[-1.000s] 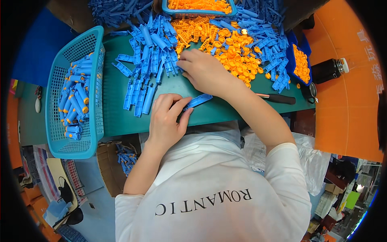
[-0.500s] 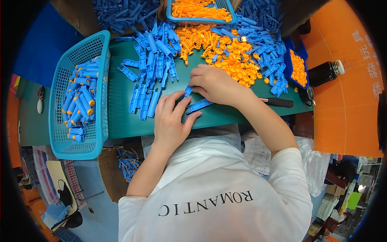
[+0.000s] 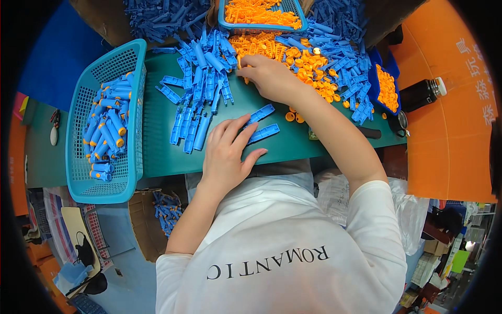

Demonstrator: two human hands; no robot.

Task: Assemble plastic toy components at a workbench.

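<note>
My left hand (image 3: 226, 154) lies on the green table, palm down with its fingers apart. Its fingertips touch the near ends of two blue plastic half-shells, an upper one (image 3: 260, 113) and a lower one (image 3: 264, 133), both with hollow sides up. Farther out, my right hand (image 3: 269, 77) reaches to the left edge of a heap of orange ladder-shaped plastic pieces (image 3: 261, 44). Its fingers are curled together around an orange piece (image 3: 246, 80), mostly hidden by them. Left of that hand lies a pile of blue half-shells (image 3: 201, 78).
A blue-green basket (image 3: 135, 172) at left holds blue tubes with orange ends. Orange round caps (image 3: 312, 68) and more blue shells lie right of centre. An orange-filled basket (image 3: 222, 22) stands at the back. A dark-handled tool (image 3: 370, 133) and black bottle (image 3: 421, 94) are at right.
My right hand has moved from beside my left hand up and left to the orange heap. The blue half-shell formerly between both hands now lies on the table by my left fingertips.
</note>
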